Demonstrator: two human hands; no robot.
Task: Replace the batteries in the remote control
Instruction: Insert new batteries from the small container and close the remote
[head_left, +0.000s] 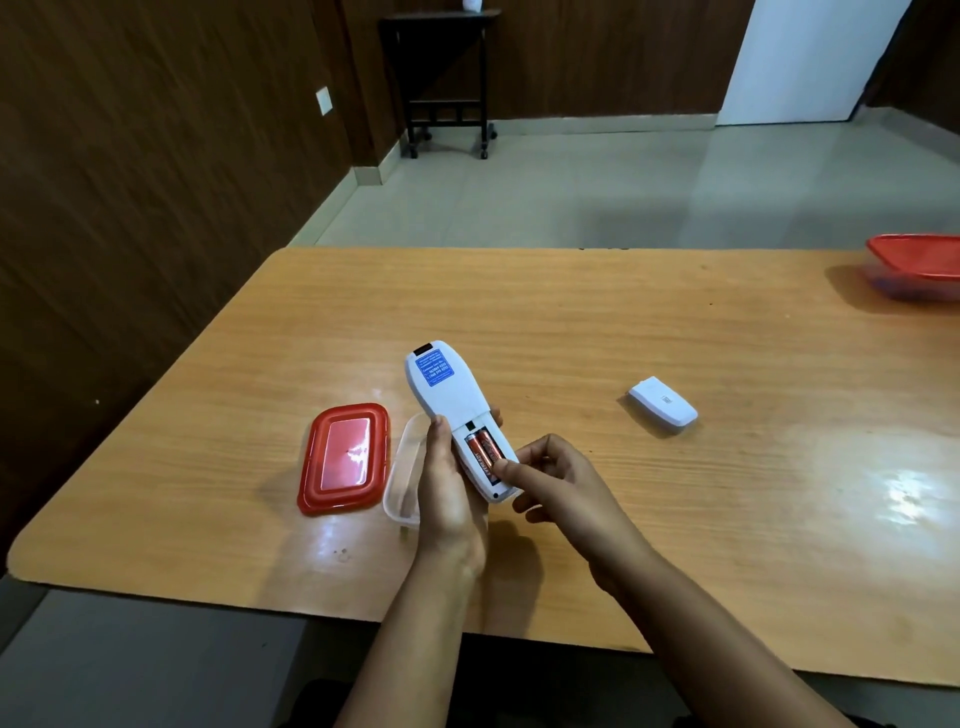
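My left hand holds a white remote control back side up, above the table, with a blue label near its far end. Its battery compartment is uncovered and two red batteries lie side by side in it. My right hand presses a fingertip on the near end of the right battery, the other fingers curled. The white battery cover lies apart on the table to the right.
A red lid lies left of my hands, beside a clear plastic container partly hidden by my left hand. Another red-lidded container sits at the far right of the wooden table. A dark side table stands against the wall.
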